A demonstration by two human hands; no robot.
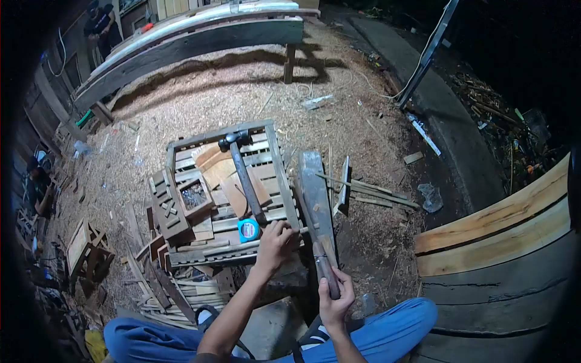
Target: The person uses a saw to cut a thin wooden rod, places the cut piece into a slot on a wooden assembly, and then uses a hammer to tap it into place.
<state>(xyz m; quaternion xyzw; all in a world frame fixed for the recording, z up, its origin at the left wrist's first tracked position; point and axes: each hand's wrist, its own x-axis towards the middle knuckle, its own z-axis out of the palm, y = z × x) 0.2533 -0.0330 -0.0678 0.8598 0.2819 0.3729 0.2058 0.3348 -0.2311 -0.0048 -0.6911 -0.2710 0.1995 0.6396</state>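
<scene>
My right hand [338, 301] is wrapped round the brown wooden handle of a long tool [325, 275], which points away from me beside a grey board [315, 193]. At the near right corner of a slatted wooden pallet [278, 163], my left hand [277, 245] has its fingers curled; what they hold, if anything, is hidden. Just left of it sits a turquoise tape measure [248, 230]. A hammer [243, 175] lies on the pallet with its dark head at the far side. Near it are a small wooden box frame [195, 196] and a carved wood block [166, 209].
Thin sticks [369, 192] lie right of the grey board. A long wooden bench [200, 51] stands beyond, with a person [100, 27] behind its left end. Wide planks [496, 242] are at right. Wood strips [175, 296] are piled below the pallet.
</scene>
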